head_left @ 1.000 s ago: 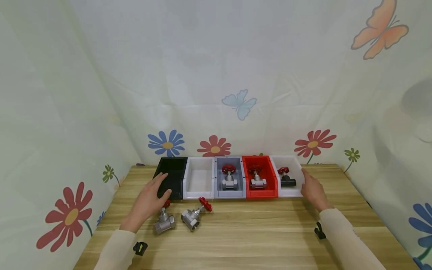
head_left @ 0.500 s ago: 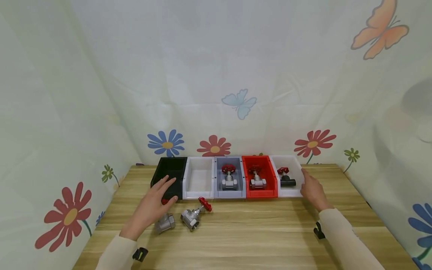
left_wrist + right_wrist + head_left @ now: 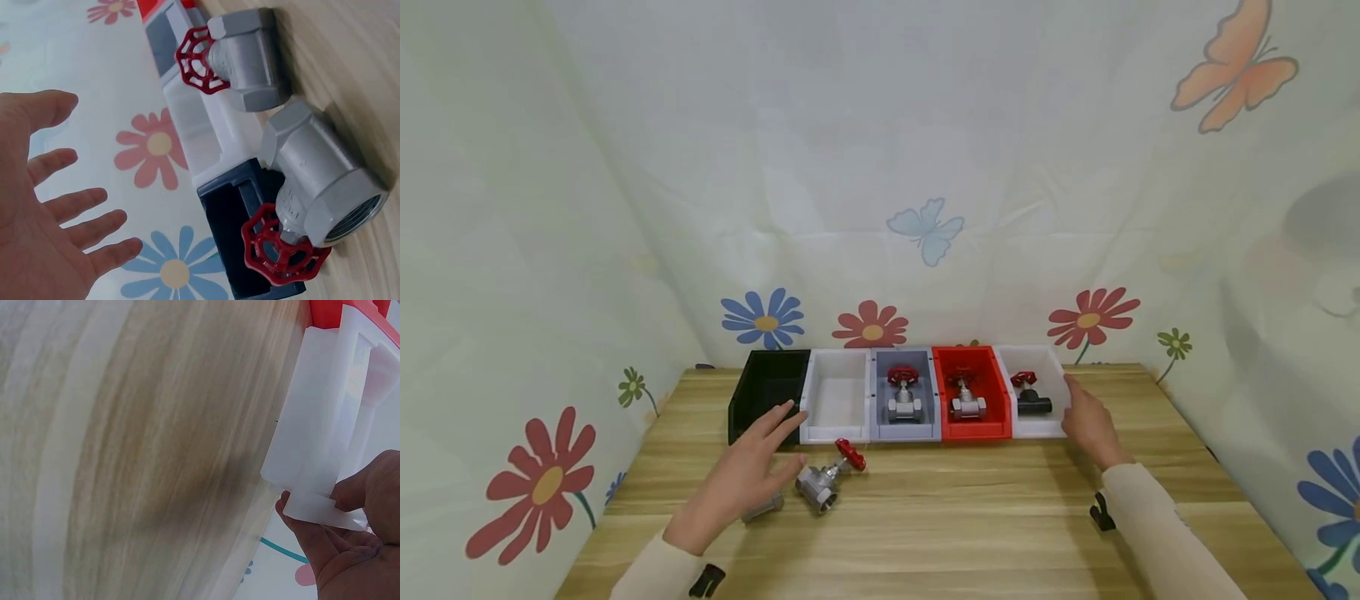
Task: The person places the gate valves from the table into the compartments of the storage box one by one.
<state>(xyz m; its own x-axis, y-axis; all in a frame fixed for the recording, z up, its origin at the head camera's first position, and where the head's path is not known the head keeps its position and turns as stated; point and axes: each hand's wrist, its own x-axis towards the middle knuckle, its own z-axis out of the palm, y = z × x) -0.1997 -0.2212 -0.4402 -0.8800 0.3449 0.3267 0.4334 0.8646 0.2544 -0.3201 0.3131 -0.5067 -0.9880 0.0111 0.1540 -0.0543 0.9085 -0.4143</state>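
Across the back of the tabletop point(image 3: 955, 525), 5 smooth, plastic-looking bins stand side by side: from left to right, the black bin point(image 3: 769, 372), the left white bin point(image 3: 838, 387), the grey bin point(image 3: 904, 432), the red bin point(image 3: 977, 430) and the right white bin point(image 3: 1037, 428). Each is rectangular.

On the tabletop in front of the bins lie 2 metal valves, each with a dull grey body, hexagonal ends and a scalloped, spoked red handwheel. The left valve point(image 3: 312, 169), largely covered in the head view, directs its handwheel toward the black bin; its long body axis runs crosswise to the stem, and 1 threaded bore shows. The right valve point(image 3: 817, 488) directs its stem back and to the right; its visible bore faces the front.

The grey valve point(image 3: 904, 407) and the silver valve point(image 3: 967, 407) sit in the grey and red bins, handwheels rearward. The black-bodied valve point(image 3: 1034, 406) lies in the right white bin, body axis left to right.

Hands: the left hand point(image 3: 743, 473) has its fingers extended and spread, apart from both tabletop valves; the right hand point(image 3: 1092, 423) pinches the side wall of the right white bin near its front corner.

Wood-grain streaks run left to right. Behind hangs a pale, creased curtain point(image 3: 820, 150) printed with flowers and butterflies.
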